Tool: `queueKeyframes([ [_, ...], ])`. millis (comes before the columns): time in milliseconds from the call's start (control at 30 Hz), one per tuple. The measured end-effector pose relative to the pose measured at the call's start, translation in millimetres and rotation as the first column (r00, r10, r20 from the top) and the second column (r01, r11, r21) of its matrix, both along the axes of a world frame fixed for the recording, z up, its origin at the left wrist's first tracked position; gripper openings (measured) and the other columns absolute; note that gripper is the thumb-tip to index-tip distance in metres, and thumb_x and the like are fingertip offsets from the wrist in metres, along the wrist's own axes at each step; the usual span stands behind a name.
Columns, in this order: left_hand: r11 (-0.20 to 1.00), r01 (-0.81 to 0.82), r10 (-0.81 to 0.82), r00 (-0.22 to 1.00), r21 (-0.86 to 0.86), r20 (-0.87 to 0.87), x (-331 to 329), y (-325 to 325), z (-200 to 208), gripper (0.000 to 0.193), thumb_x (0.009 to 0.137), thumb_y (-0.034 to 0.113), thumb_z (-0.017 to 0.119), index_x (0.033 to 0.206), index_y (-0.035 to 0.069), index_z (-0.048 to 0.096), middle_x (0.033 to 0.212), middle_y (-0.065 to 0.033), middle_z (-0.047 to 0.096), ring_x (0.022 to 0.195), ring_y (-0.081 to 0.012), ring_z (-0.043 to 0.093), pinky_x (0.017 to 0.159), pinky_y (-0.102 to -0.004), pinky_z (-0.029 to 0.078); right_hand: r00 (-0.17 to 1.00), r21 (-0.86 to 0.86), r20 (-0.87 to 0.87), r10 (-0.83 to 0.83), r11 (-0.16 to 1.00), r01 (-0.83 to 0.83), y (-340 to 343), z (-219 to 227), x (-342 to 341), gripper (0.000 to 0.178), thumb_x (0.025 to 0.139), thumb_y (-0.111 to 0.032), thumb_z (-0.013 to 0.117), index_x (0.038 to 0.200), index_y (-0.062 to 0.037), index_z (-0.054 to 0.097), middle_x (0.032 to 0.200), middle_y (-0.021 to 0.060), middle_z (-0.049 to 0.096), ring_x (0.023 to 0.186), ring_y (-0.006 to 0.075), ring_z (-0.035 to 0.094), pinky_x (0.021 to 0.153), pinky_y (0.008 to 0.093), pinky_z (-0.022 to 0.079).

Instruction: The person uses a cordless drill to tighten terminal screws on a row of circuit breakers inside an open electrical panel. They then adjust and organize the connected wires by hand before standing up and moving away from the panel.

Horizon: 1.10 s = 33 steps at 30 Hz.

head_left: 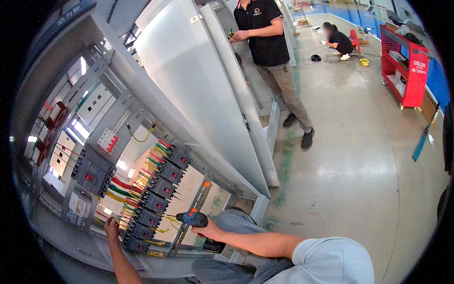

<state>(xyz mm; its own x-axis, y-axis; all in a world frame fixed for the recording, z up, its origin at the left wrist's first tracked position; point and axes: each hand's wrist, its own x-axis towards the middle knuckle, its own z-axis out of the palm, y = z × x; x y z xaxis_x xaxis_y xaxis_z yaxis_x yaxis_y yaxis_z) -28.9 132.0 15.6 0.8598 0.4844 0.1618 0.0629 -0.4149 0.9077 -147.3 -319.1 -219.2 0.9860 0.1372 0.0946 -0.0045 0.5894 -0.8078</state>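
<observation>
1. The person's right hand (211,230), between 6 and 7 o'clock, is wrapped around the grip of a cordless drill-driver (193,218) at 7 o'clock; its nose faces the column of moulded-case circuit breakers (153,201) at 8 o'clock
2. The left hand (111,227), at 8 o'clock, has its fingers gathered beside the lower coloured wires (126,208); whether they pinch one cannot be told
3. With only one hand on the driver, it could tip off line, and the bit could skid and mark a breaker casing
4. A spinning bit could snag the thin yellow leads (162,231) lying near its path
5. A tug from the left hand could strain or loosen a wire, as the bunch is crowded
6. Reaching past the slotted rail (179,236) could scrape the right wrist if the driver kicks
</observation>
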Motion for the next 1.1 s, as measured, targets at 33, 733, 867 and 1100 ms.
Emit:
queueKeyframes([
  [33, 1.000, 0.011, -0.011, 1.000, -0.021, -0.015, -3, 1, 3, 0.027, 0.097, 0.031, 0.064, 0.116, 0.013, 0.060, 0.083, 0.0010, 0.057, 0.070, -0.0101, 0.055, 0.053, -0.0312, 0.045, 1.000, -0.005, -0.013, -0.006, 1.000, 0.006, 3, 0, 1, 0.025, 0.081, -0.014, 0.083, 0.096, -0.0018, 0.067, 0.072, 0.0031, 0.065, 0.056, 0.0123, 0.061, 0.051, 0.0311, 0.049],
  [733, 0.593, 0.230, -0.308, 0.950, -0.772, 0.046, -59, 7, 27, 0.042, 0.092, 0.049, 0.068, 0.115, 0.013, 0.067, 0.094, -0.0056, 0.069, 0.073, -0.0221, 0.063, 0.067, -0.0378, 0.058, 0.997, -0.272, -0.074, 0.033, 0.961, -0.052, 21, 16, -31, 0.058, 0.082, -0.023, 0.085, 0.127, -0.0036, 0.054, 0.100, 0.0087, 0.068, 0.085, 0.0196, 0.065, 0.076, 0.0374, 0.055],
  [867, 0.550, 0.267, -0.543, 0.834, -0.792, -0.096, -34, -8, 11, 0.061, 0.089, 0.056, 0.069, 0.122, 0.005, 0.059, 0.095, -0.0100, 0.067, 0.075, -0.0246, 0.063, 0.068, -0.0413, 0.057, 0.974, -0.273, -0.065, -0.218, 0.943, 0.193, 12, 7, -29, 0.046, 0.082, -0.009, 0.080, 0.121, -0.0039, 0.057, 0.098, 0.0053, 0.066, 0.080, 0.0190, 0.062, 0.073, 0.0374, 0.053],
  [1100, 0.727, 0.287, -0.395, 0.918, -0.624, -0.039, -77, -58, 37, 0.048, 0.090, 0.038, 0.075, 0.111, -0.003, 0.064, 0.105, -0.0174, 0.071, 0.091, -0.0284, 0.072, 0.082, -0.0395, 0.062, 0.999, -0.069, -0.030, -0.020, 0.997, 0.018, 4, 14, -47, 0.015, 0.082, -0.001, 0.078, 0.089, -0.0006, 0.065, 0.076, 0.0040, 0.065, 0.057, 0.0163, 0.060, 0.054, 0.0351, 0.049],
])
